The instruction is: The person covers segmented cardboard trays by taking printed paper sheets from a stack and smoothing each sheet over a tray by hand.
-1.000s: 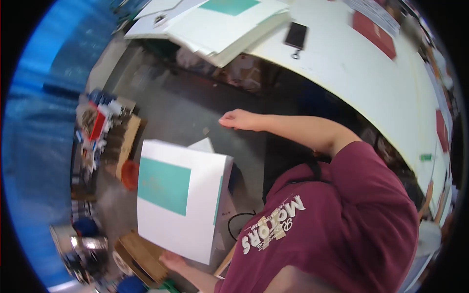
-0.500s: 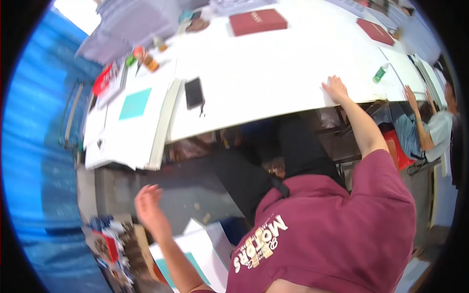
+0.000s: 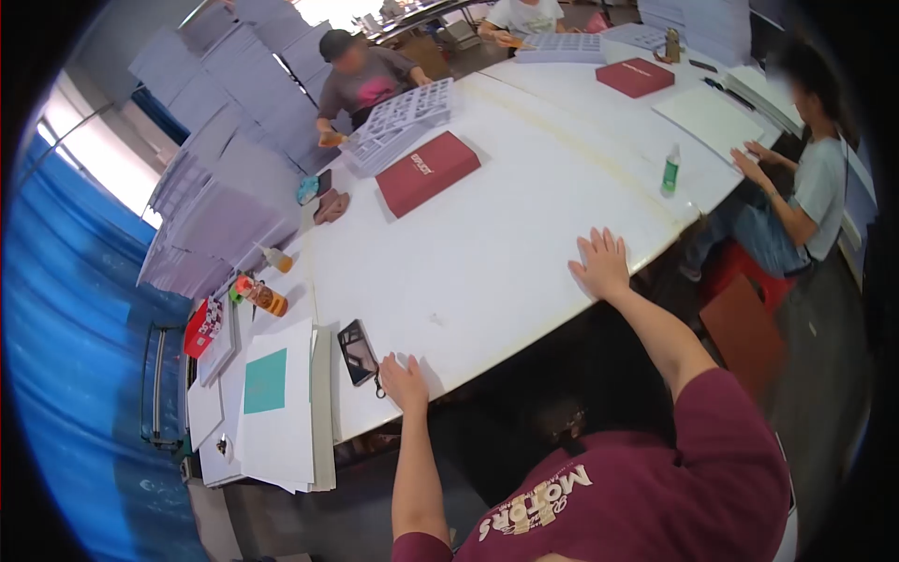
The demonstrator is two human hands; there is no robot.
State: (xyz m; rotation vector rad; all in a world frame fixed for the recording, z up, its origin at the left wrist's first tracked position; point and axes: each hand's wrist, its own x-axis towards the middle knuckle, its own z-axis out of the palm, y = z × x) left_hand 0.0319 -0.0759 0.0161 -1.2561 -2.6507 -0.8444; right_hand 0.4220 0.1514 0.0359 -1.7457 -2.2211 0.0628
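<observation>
My left hand (image 3: 405,381) rests on the near edge of the white table (image 3: 506,253), fingers apart, with nothing in it. Just left of it lies a dark smartphone (image 3: 357,352) with a small loop strap at its lower end. My right hand (image 3: 601,263) lies flat with spread fingers near the table's edge, further right. Beyond that hand stands a small green bottle (image 3: 670,170). Farther across the table is a dark red box (image 3: 428,172) with lettering on its lid.
At left lie stacked white sheets (image 3: 278,440) with a teal card (image 3: 265,381), an orange-capped bottle (image 3: 261,296) and a red box (image 3: 203,328). Co-workers sit around: one (image 3: 370,84) handles a compartment tray (image 3: 398,122), another (image 3: 815,178) sits at right beside a white board (image 3: 709,119).
My left hand has come up from beside my body onto the table edge, next to the smartphone. My right hand stays on the table. The view has tilted up, bringing co-workers into sight.
</observation>
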